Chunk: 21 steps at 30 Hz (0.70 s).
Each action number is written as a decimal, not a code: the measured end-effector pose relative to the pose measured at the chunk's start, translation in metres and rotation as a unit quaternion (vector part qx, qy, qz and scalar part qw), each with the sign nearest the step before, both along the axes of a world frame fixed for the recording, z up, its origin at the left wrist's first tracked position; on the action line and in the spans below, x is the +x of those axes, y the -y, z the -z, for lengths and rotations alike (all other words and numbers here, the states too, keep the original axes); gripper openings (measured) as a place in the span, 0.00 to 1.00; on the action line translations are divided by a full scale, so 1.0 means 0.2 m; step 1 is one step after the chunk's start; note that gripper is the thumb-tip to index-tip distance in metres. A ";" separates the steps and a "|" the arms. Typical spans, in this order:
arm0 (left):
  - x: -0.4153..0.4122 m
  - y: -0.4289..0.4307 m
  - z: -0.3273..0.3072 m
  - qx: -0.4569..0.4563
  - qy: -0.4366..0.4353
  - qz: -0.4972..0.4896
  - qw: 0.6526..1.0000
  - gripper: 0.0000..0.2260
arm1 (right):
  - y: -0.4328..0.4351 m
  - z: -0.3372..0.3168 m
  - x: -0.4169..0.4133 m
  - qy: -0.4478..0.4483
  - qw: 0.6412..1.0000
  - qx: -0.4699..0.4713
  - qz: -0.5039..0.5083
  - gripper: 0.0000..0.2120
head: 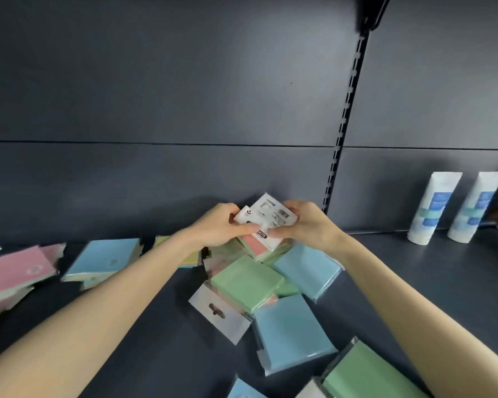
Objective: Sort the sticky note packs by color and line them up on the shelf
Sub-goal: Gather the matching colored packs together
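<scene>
Near the shelf's [156,326] back panel: pink sticky note pack [263,229], white label side up, gripped between left hand [217,226] at 9 o'clock and right hand [305,225] at 3 o'clock, above loose green [247,281] and blue packs [306,270].

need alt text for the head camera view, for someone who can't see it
Two bare hands, left hand and right hand, together hold a pink sticky note pack above a loose pile of green and blue packs on a dark shelf. More pink and blue packs lie along the left, and two white tubes stand at right.
</scene>
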<state>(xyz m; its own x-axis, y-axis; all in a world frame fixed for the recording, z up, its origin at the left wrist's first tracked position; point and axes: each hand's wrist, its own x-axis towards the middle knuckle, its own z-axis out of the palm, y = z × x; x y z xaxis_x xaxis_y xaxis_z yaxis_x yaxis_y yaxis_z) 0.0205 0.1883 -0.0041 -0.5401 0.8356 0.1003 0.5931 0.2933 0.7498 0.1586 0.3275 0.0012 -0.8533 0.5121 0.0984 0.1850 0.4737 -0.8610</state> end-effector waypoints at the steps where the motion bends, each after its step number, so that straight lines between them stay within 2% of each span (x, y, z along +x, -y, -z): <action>1: -0.01 0.00 -0.01 -0.004 0.007 0.004 1.000 0.10 | 0.00 0.00 0.00 -0.009 1.000 0.000 0.004 0.21; 5: -0.02 0.01 0.00 -0.021 0.038 -0.018 0.999 0.27 | -0.03 -0.01 0.01 -0.042 0.998 -0.030 0.031 0.18; 9: -0.01 -0.01 -0.01 0.023 0.116 -0.032 0.992 0.32 | -0.04 -0.02 0.05 -0.080 0.991 -0.103 0.031 0.15; 14: 0.01 0.00 -0.04 0.102 0.158 -0.033 0.982 0.16 | -0.03 -0.05 0.09 -0.127 0.984 -0.115 0.046 0.17; 21: 0.03 0.11 -0.11 0.176 0.177 -0.081 0.965 0.08 | 0.04 -0.11 0.10 -0.152 0.970 -0.188 0.002 0.18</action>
<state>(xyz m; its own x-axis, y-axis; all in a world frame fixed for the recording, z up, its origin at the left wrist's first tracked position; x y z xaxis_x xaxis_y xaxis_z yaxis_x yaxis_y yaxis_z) 0.0273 0.1663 0.0186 -0.7131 0.6855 0.1470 0.2487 0.0513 0.9672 0.1790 0.3198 0.0239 -0.8126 0.5631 0.1504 -0.1031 0.1151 -0.9880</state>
